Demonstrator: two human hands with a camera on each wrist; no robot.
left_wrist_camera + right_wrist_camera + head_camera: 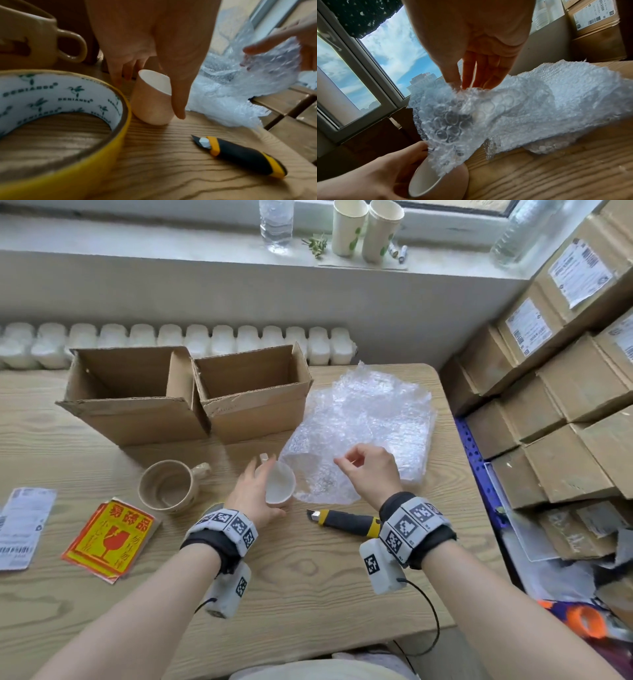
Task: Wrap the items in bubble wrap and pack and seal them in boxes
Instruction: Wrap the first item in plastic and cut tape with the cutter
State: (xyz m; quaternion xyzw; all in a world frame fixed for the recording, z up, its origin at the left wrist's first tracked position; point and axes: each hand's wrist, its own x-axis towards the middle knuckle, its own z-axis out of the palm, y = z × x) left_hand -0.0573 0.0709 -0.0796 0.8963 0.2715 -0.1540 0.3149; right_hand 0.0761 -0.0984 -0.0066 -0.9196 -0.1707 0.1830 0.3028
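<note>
A small white cup (279, 482) stands tilted on the wooden table (308, 570), and my left hand (255, 491) grips its side (150, 105). My right hand (368, 470) pinches the near edge of a bubble wrap sheet (366, 422) and lifts it beside the cup (440, 180); in the right wrist view the wrap (488, 115) hangs over the cup's rim. A beige mug (168, 486) with a handle sits left of the cup. Two open cardboard boxes (137, 392) (253, 392) stand behind, both seemingly empty.
A yellow-and-black utility knife (342, 520) lies in front of my right hand. A roll of yellow tape (60, 121) sits by my left wrist. Red fragile stickers (111, 537) and a shipping label (24, 527) lie at the left. Stacked cartons (565, 392) line the right side.
</note>
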